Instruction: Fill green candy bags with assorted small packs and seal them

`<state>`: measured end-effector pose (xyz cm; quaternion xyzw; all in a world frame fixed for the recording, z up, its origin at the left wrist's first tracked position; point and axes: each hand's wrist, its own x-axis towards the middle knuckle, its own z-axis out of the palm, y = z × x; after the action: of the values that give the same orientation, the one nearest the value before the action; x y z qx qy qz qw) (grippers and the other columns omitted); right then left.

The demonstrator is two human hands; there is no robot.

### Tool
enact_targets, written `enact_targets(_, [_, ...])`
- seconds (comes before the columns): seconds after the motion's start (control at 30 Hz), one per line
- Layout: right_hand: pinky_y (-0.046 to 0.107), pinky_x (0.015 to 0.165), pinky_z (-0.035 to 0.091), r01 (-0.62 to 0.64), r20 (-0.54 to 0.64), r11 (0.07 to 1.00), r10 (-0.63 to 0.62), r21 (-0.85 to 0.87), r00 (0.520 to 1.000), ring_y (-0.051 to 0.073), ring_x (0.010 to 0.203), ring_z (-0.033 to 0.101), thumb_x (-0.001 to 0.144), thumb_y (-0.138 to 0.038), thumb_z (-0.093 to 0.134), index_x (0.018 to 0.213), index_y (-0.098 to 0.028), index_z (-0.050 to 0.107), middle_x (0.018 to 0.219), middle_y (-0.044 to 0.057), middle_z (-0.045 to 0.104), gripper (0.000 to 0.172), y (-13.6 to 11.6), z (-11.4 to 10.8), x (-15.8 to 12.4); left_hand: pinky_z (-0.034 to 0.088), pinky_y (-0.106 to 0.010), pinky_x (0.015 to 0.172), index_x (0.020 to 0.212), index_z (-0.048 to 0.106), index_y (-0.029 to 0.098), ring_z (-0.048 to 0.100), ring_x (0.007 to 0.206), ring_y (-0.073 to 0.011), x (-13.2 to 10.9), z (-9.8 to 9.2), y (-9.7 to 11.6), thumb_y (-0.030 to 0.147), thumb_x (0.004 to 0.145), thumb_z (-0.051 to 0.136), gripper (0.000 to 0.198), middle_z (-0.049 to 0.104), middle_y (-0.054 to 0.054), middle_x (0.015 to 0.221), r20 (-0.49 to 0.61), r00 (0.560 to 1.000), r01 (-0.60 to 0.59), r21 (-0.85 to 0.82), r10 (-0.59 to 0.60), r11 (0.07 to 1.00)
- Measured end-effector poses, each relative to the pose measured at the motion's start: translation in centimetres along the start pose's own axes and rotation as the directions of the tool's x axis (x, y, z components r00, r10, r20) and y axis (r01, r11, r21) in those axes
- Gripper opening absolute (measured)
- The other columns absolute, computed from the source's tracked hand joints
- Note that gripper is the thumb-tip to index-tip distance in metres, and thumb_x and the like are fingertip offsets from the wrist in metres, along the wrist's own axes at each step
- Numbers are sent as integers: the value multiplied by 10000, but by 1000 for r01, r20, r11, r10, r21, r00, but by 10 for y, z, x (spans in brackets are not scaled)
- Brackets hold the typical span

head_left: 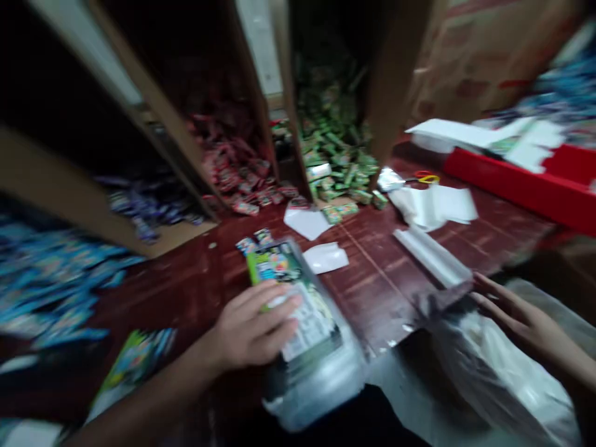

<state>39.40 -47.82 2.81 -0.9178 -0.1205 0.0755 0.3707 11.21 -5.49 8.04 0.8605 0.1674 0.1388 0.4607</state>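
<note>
My left hand [261,323] lies across a clear plastic-wrapped package [311,323] with a green and black printed front and a white label. Its fingers curl over the upper face, the thumb side hidden. The package sits tilted at the table's front edge, its near end blurred. At the right, my right hand [516,316] has its fingers stretched out beside the rim of a whitish plastic bag [512,372] that hangs at the table edge. Whether the fingertips touch the bag is unclear. Just beyond them lies a rolled clear plastic sheet [433,257].
Open cardboard boxes spill red packets [237,167], green packets [339,161] and purple packets [149,202] onto the dark red table [372,267]. Blue packets [60,279] pile up at left. White paper pieces [307,222], yellow-handled scissors [427,178] and a red tray [503,186] lie further back.
</note>
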Motion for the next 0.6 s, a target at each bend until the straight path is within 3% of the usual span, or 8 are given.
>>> enact_targets(0.07, [492,943,536,-175,375,887,3,427,927,340,1154,673,797,-667,668,1316,-433,639,1351,156,649,570,-50,58,-11,463,-534,1086,742,736,326,727,1083,-260,-15,-1,-4,201,691,838,169,798,19,949,144,941,-314,26,307,949])
enact_targets(0.1, [505,939,546,-305,567,789,-66,533,821,333,1127,688,831,-694,623,1347,-408,619,1360,152,646,590,-80,88,-21,456,-546,1092,778,748,348,720,1097,-272,-20,-3,-4,191,685,841,205,794,20,986,188,903,-399,40,385,916])
enact_targets(0.17, [518,875,572,-498,818,687,-257,530,515,324,1036,717,859,-750,543,1354,-307,618,1306,165,674,669,-142,145,-44,500,-527,1060,807,753,373,730,1077,-273,-30,-9,-5,186,679,842,244,793,27,997,188,894,-426,69,408,902])
enact_targets(0.23, [432,845,581,-537,860,673,-371,509,350,271,967,729,859,-634,664,1311,-255,632,1214,128,722,591,-196,192,-63,532,-496,1038,838,751,386,735,1070,-262,-40,-20,-11,187,693,839,261,793,30,1016,170,891,-441,99,421,892])
enact_targets(0.33, [341,806,575,-517,832,652,-434,555,345,211,851,735,808,-488,792,1223,-234,644,1089,64,761,509,-245,245,-76,442,-496,1143,1073,726,403,648,1241,-238,-63,-42,-37,149,837,718,347,731,17,1239,140,901,-433,215,412,875])
enact_targets(0.43, [366,863,580,-426,796,678,-448,599,407,221,893,736,811,-527,770,1195,-237,626,1094,52,759,502,-267,293,-79,320,-551,1212,1357,591,340,473,1422,-256,-87,-59,-82,104,927,547,493,545,-61,1496,-285,946,-68,294,156,953])
enact_targets(0.5, [395,912,576,-328,778,723,-460,608,428,242,959,729,803,-572,751,1166,-236,617,1100,54,755,512,-276,328,-84,417,-529,1147,1412,530,250,533,1357,-274,-92,-62,-114,164,930,557,490,526,-140,1491,-590,797,203,67,-126,977])
enact_targets(0.6, [410,869,594,-226,775,778,-458,586,435,258,954,729,795,-605,724,1093,-226,595,1047,61,762,500,-289,379,-94,541,-434,992,1327,566,179,669,1119,-253,-79,-57,-152,276,835,720,525,662,-145,1260,-661,638,298,-263,-396,918])
